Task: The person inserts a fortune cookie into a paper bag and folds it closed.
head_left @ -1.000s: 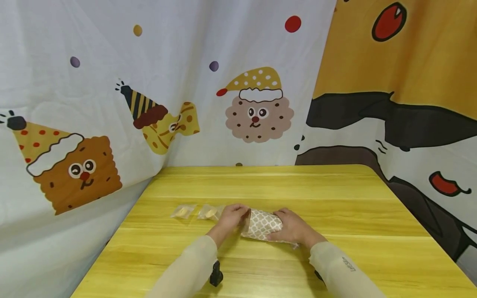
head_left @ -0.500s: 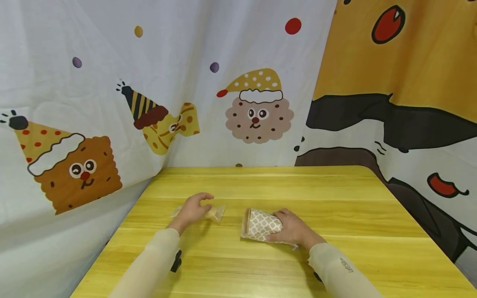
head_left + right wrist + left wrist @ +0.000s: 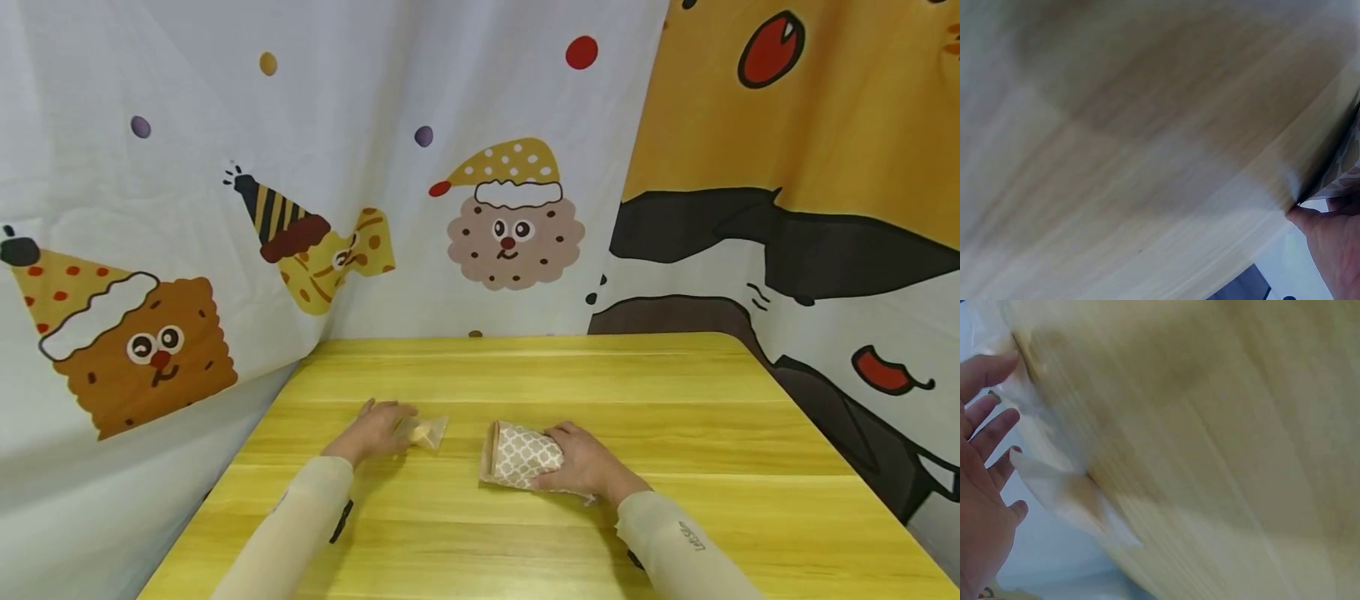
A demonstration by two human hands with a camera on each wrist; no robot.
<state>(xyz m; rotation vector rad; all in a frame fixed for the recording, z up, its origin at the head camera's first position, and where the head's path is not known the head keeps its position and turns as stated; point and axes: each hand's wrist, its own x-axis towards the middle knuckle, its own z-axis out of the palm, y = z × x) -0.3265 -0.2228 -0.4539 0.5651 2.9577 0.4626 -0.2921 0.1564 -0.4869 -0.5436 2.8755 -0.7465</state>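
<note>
Taking the head view as a clock with 12 at the far edge of the desk (image 3: 570, 542), a patterned bag (image 3: 525, 458), beige with a white lattice, lies on its side near the middle of the desk, its brown-lined mouth gaping toward 9 o'clock; how much it holds cannot be told, as the inside is too shadowed to read. The right hand (image 3: 585, 462) grips the bag from its 3 o'clock end, fingers over the far side and thumb on the near side. Well apart from the bag, toward 9 o'clock, a clear packet (image 3: 423, 433) lies on the desk with a small pale-yellow piece inside. The left hand (image 3: 375, 429) is at the packet's 9 o'clock side, its fingers loosely spread and gripping nothing; whether they touch the film cannot be told. The left wrist view shows two clear wrappers by that hand: the lower wrapper (image 3: 1079, 503), at 4 o'clock from the fingertips, contains a blurred brownish shape, while the upper wrapper (image 3: 991, 328) is at 12 o'clock, its contents indistinct. At 12 o'clock, beyond the desk, hangs a white curtain (image 3: 360, 100) printed with cartoon biscuits in party hats.
</note>
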